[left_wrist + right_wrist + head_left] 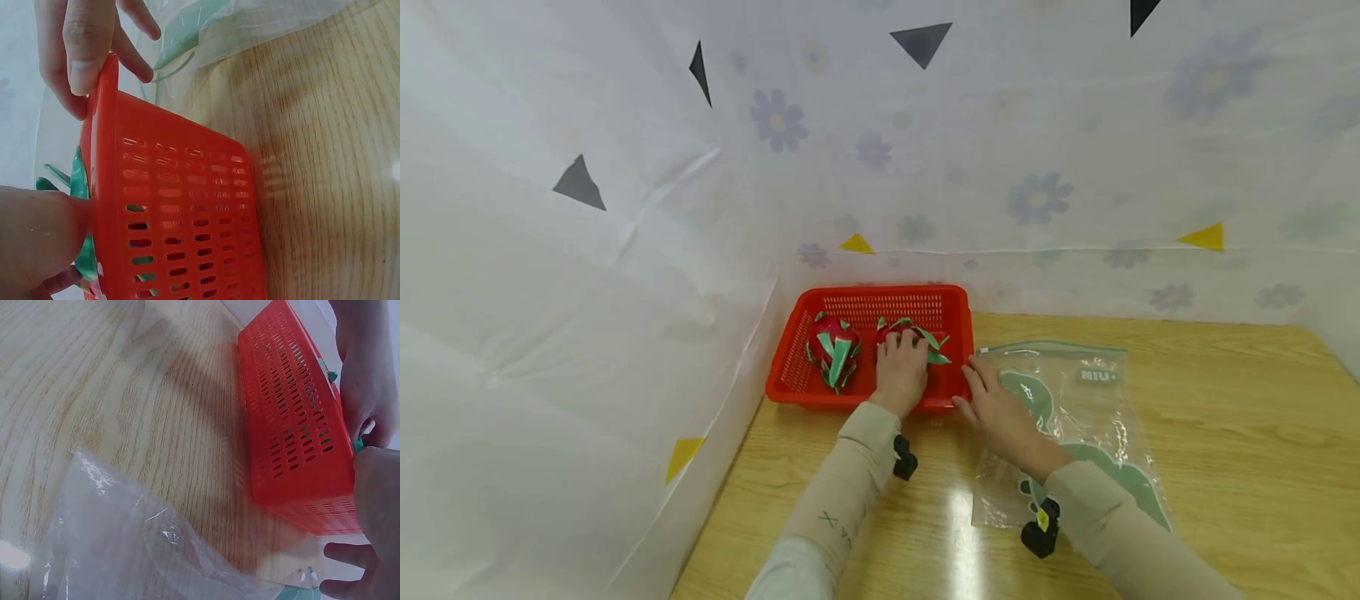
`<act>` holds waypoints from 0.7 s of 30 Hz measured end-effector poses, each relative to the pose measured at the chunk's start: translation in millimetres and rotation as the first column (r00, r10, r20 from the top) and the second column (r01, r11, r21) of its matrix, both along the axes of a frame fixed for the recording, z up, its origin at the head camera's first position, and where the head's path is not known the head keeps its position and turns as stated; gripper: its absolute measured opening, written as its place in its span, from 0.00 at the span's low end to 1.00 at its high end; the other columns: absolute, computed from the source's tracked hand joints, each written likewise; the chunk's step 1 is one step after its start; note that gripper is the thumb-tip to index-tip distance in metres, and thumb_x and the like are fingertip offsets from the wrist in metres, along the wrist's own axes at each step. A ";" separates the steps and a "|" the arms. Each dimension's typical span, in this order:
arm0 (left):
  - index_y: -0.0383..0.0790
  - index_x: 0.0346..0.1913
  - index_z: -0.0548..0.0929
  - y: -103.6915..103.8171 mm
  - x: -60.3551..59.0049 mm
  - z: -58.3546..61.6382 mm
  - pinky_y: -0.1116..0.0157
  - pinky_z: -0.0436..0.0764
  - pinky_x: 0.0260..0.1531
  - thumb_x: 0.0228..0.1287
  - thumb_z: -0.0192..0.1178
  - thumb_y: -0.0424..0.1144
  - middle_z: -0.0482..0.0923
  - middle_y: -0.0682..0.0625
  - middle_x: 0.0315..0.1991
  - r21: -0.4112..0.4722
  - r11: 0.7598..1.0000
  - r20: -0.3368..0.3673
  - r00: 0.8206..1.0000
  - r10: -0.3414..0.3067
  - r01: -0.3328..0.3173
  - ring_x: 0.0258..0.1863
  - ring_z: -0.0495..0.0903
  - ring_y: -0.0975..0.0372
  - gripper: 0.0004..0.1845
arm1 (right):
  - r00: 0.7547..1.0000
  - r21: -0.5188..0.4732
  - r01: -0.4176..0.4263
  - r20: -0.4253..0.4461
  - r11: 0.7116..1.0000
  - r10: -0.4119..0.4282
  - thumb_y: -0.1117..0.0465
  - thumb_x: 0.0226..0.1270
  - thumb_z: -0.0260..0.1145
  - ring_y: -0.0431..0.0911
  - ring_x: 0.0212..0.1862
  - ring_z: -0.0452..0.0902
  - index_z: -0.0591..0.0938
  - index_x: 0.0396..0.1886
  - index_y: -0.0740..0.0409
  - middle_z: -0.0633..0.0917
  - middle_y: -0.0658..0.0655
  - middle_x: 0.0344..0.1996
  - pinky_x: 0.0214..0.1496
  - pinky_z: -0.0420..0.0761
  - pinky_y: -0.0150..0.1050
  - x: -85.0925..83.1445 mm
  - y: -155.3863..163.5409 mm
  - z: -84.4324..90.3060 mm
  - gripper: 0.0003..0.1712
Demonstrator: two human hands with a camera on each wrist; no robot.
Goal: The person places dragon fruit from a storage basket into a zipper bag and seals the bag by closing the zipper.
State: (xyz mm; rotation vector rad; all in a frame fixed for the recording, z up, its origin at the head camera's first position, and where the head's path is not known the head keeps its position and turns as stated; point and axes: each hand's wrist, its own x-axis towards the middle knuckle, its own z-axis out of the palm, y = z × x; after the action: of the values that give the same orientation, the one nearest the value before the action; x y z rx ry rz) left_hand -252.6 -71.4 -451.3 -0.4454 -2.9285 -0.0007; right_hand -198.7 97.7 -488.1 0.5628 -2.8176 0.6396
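The left hand has its fingers curled over a rounded red dragon fruit with green scales, inside a rectangular red perforated plastic basket. A matching red-and-green fruit lies left of that hand. The right hand has its fingers spread apart and touching the basket's near right corner, probably to steady it while the other hand grips. Beneath the right hand, a clear plastic zip bag with green shapes lies flat on the wooden tabletop, presumably for easy reach.
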 end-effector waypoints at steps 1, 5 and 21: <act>0.43 0.60 0.79 -1.0 0.2 -0.4 0.49 0.74 0.63 0.71 0.59 0.41 0.73 0.44 0.60 -0.003 1.000 -0.011 1.000 0.005 -0.005 0.61 0.70 0.47 0.17 | 1.000 -0.002 -0.001 -0.007 1.000 0.001 0.53 0.73 0.62 0.65 0.55 0.79 0.66 0.69 0.73 0.65 0.71 0.71 0.49 0.84 0.55 0.4 0.0 0.1 0.35; 0.43 0.55 0.81 -7.7 -0.1 -2.2 0.53 0.78 0.57 0.70 0.61 0.43 0.75 0.45 0.56 0.019 1.000 -0.058 0.998 -0.001 0.002 0.56 0.73 0.49 0.15 | 1.000 -0.006 0.000 -0.012 1.000 0.000 0.53 0.73 0.62 0.64 0.53 0.81 0.66 0.69 0.73 0.64 0.71 0.71 0.48 0.84 0.54 1.6 0.1 -0.9 0.35; 0.38 0.50 0.82 -34.4 -7.9 11.3 0.60 0.85 0.37 0.71 0.60 0.41 0.79 0.46 0.45 0.371 0.927 -0.092 0.996 -0.021 0.054 0.43 0.81 0.55 0.12 | 0.999 -0.014 0.006 0.037 1.000 -0.005 0.52 0.75 0.59 0.65 0.59 0.78 0.63 0.71 0.71 0.61 0.70 0.73 0.51 0.83 0.56 6.1 0.0 0.9 0.36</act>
State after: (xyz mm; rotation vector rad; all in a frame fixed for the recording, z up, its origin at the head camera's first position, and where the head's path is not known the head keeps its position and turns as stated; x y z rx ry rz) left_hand -260.5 -105.9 -440.0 -0.4249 -2.7408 -0.5225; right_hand -192.6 97.7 -487.2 0.5461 -2.8458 0.6751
